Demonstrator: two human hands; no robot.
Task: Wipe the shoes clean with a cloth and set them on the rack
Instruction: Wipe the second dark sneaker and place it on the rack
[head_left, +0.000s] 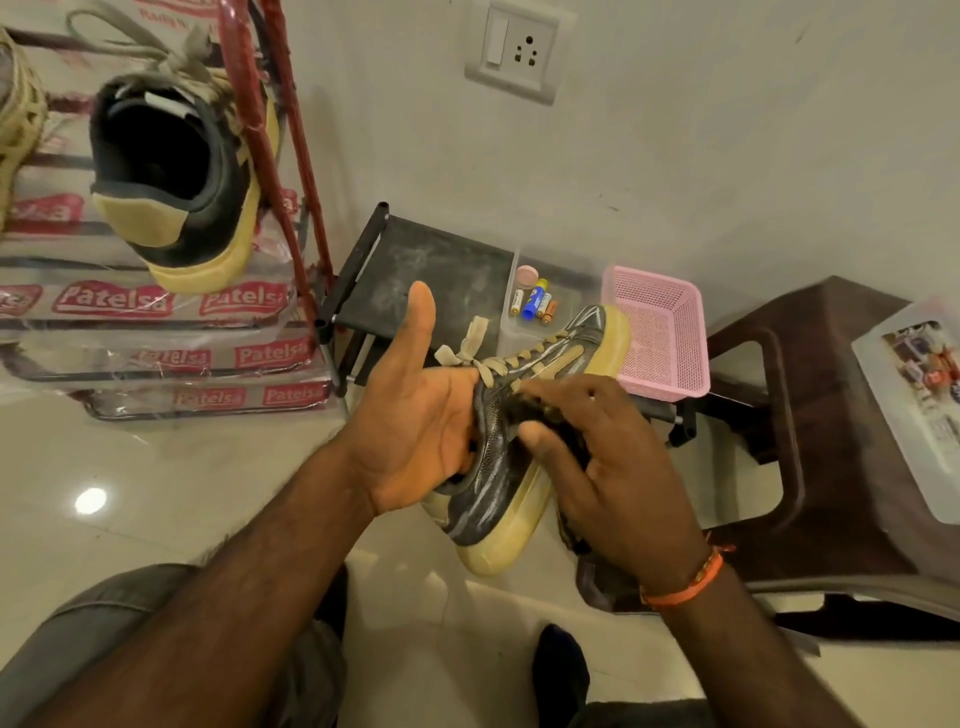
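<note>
At centre frame the left hand (415, 415) steadies the black-and-yellow shoe (519, 457), fingers tucked into its opening, thumb up. The right hand (608, 457) presses a dark cloth (558, 415) to the shoe's side, fingers curled round it. The shoe's long axis runs from heel, lower centre, to toe, upper right. Its cleaned mate (182, 176) sits on the rack (291, 130), upper left, nearer the left hand.

Black-and-yellow shoe (519, 457), dark cloth (571, 447), pink basket (670, 332).
</note>
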